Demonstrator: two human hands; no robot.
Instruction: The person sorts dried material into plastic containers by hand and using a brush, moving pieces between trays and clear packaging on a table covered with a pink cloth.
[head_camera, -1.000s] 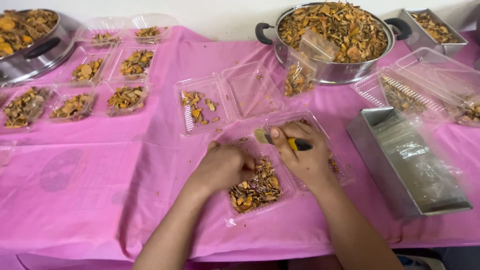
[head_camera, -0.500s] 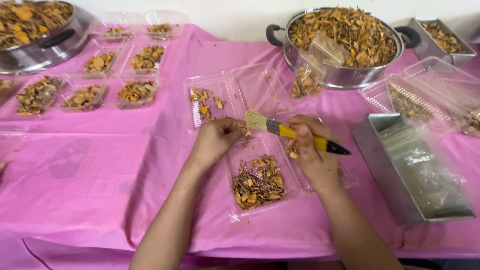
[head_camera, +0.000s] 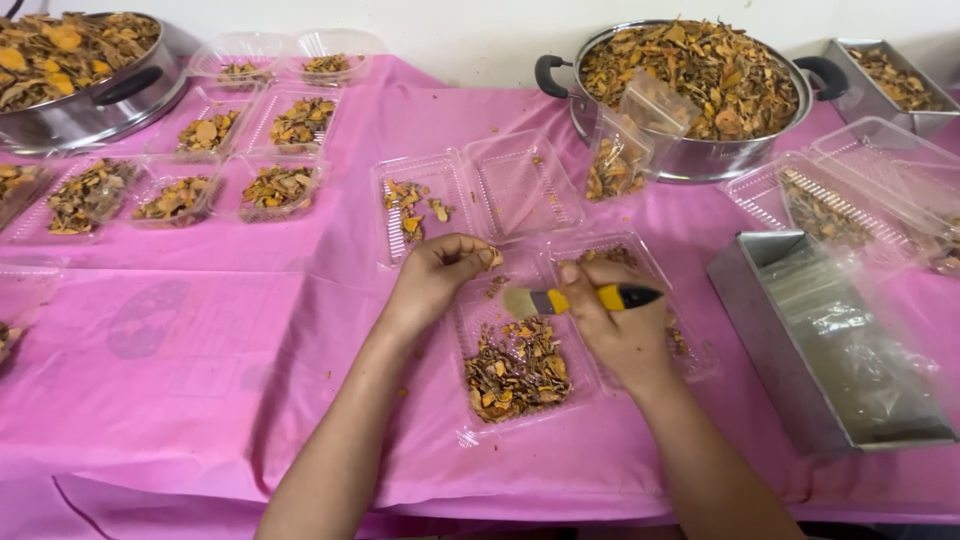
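Note:
My right hand grips a small paintbrush with a yellow and black handle, bristles pointing left over an open clear clamshell box. The box's left half holds a heap of dried orange-brown slices. My left hand hovers just above and left of the box, fingertips pinched on a small dried slice. Behind my hands lies another open clamshell with a few slices in its left half.
A steel pot heaped with dried slices stands at the back right, a second pot at the back left. Several filled clear boxes line the left. A steel tray with plastic bags sits right, on the pink tablecloth.
The brush has dropped from beside my left fingertips down to the box, with its handle levelled. My left hand stays raised, still pinching a slice.

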